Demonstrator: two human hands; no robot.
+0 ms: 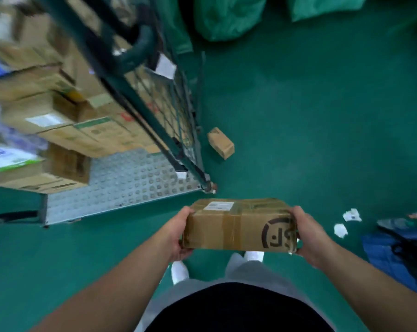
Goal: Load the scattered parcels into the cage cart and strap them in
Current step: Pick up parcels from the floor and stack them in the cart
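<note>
Brown cardboard parcel (236,232), white label (218,206), black round logo (275,233); left grip (178,233) and right grip (308,236) tight around its ends.

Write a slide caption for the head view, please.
Left hand and right hand hold a taped parcel before the part-loaded cage cart; small box on floor.

Taped brown parcel (238,226), label up, level, nr part-loaded cage cart (130,178)
</note>
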